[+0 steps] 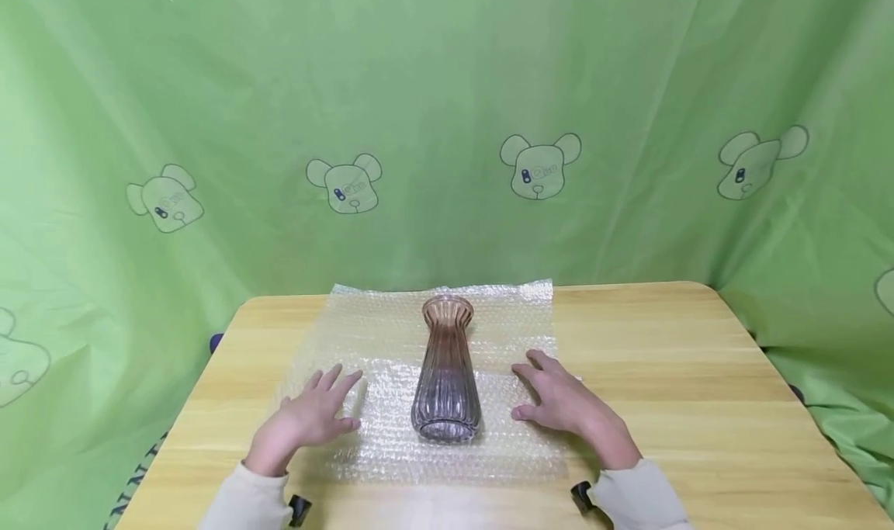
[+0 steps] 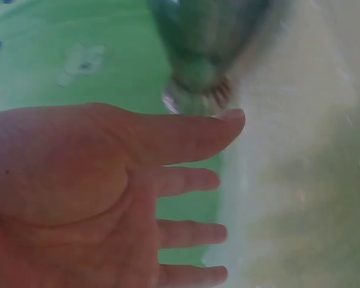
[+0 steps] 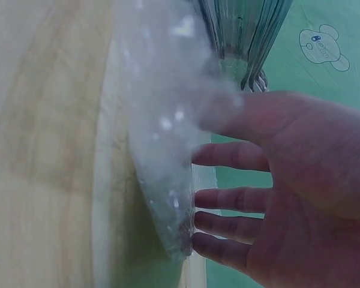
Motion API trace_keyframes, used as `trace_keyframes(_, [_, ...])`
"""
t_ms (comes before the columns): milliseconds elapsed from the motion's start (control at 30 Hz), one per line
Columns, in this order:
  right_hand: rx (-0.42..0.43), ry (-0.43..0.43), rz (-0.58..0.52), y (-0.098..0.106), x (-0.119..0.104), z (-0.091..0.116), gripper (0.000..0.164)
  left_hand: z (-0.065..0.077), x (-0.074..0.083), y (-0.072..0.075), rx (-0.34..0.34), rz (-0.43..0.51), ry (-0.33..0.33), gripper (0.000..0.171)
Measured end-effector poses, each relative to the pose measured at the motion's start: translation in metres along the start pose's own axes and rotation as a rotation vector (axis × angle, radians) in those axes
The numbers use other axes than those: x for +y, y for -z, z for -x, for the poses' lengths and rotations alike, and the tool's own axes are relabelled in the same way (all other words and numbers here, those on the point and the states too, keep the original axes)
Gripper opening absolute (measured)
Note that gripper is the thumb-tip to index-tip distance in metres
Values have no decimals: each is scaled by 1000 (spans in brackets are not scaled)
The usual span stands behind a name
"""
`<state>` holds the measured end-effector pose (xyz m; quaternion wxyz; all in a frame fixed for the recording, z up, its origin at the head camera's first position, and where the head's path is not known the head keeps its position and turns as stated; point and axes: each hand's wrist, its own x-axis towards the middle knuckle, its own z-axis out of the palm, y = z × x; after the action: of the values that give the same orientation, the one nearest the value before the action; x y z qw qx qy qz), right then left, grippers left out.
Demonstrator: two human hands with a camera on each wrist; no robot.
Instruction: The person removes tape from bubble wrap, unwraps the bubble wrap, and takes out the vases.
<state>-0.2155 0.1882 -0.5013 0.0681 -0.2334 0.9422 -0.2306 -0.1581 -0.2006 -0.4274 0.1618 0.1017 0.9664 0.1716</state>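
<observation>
A ribbed glass vase, pinkish at the mouth and grey toward the base, lies on its side on a sheet of clear bubble wrap. Its base faces me and its mouth points away. To the left, my left hand hovers over the wrap with fingers spread, apart from the vase; its thumb overlaps the vase's neck in the left wrist view. On the other side, my right hand is at the wrap's right edge, fingers extended. In the right wrist view, wrap partly covers the thumb, and the fingertips meet its edge.
Both lie on a light wooden table with rounded far corners. Behind and beside it hangs a green curtain printed with bear heads. The wrap's far edge reaches the table's back edge. Small black devices sit at both wrists.
</observation>
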Motion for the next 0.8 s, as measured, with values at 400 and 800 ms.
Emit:
trace_keyframes(400, [2, -9, 3, -2, 1, 2, 76, -36, -32, -13, -58, 56, 10, 81])
trace_keyframes(800, [-4, -1, -13, 0, 1, 1, 77, -62, -41, -19, -63, 110, 44, 87])
